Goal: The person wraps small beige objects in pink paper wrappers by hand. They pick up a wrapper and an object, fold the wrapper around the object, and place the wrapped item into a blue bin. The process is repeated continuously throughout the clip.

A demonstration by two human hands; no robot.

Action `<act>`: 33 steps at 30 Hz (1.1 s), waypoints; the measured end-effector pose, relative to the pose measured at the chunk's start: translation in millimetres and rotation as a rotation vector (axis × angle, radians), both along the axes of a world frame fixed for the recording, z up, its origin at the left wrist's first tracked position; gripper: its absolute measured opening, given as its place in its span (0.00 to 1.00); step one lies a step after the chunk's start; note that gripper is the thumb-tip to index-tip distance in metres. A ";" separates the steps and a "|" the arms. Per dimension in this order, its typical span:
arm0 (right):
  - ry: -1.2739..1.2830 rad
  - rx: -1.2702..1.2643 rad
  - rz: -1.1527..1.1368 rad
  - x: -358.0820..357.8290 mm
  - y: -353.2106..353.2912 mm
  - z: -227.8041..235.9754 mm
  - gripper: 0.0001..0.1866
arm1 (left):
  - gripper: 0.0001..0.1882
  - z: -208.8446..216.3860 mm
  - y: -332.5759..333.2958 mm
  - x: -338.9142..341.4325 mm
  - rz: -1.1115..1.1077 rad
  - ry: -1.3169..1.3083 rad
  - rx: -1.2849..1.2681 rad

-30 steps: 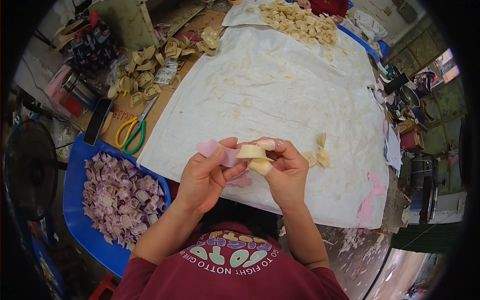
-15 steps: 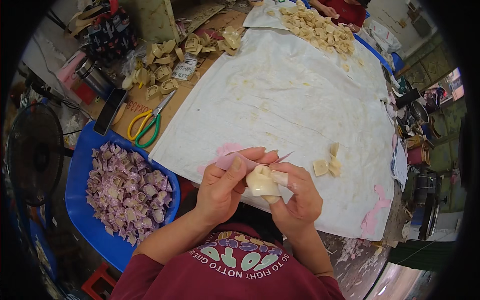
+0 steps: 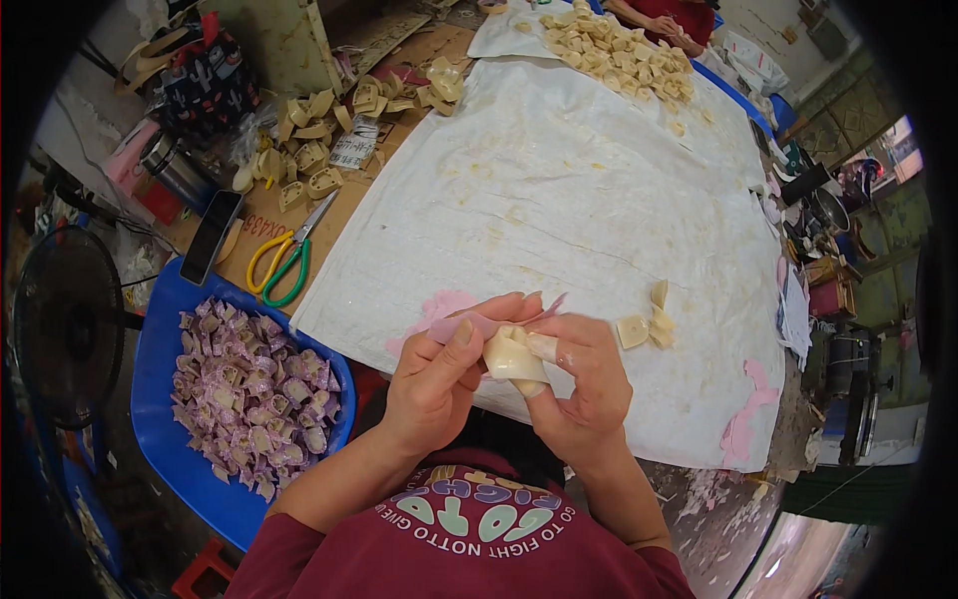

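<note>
Since the earliest frame, the pink strip (image 3: 486, 325) has swung from the left of the cream piece (image 3: 513, 360) to lie along its far side, and the cream piece has turned its rounded face toward the wearer; against the middle frame, only slight shifts show. The left hand (image 3: 427, 391) is clamped on the strip, thumb nearest the wearer, and the right hand (image 3: 591, 387) pinches the cream piece by its right end. Both things are held over the near edge of the white-covered worktop (image 3: 469, 210). The strip's long axis runs left to right, its free tip pointing away and to the right; the cream piece slants from far left to near right. Fingers hide both ends in part.

Leftmost stands a dark fan (image 3: 65, 324), then a blue tub (image 3: 152, 404) heaped with purple-covered pieces (image 3: 249, 389). A phone (image 3: 212, 237) and yellow-and-green scissors (image 3: 298, 240) lie beyond it. Pink scraps (image 3: 439, 305) rest just past the left hand. A cream pile (image 3: 619, 62) covers the far end near a co-worker; loose cream pieces (image 3: 633, 331) sit right of the right hand, and another pink scrap (image 3: 740, 429) lies at the right edge.
</note>
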State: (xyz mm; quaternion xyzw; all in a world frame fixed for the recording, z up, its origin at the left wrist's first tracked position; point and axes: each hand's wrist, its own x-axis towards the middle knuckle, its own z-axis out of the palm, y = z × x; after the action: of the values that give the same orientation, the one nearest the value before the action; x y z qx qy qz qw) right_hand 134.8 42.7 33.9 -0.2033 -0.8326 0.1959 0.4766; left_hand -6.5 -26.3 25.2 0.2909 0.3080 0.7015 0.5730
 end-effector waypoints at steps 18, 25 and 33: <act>-0.449 0.122 -0.114 10.5 9.2 10.0 0.12 | 0.15 -4.2 2.9 -4.6 -0.031 0.308 -0.313; -0.397 0.073 -0.050 15.7 19.4 -15.0 0.11 | 0.14 -19.3 13.3 -21.3 -0.153 0.649 -0.284; -0.277 0.045 0.076 17.3 20.2 -10.6 0.14 | 0.27 8.1 27.1 -32.5 -0.362 0.626 -0.159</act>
State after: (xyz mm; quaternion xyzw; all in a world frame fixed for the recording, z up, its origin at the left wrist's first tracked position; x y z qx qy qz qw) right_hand 152.1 62.9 23.3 -0.1861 -0.9015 0.1650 0.3541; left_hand -39.0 0.7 33.3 0.4958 0.4652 0.4398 0.5868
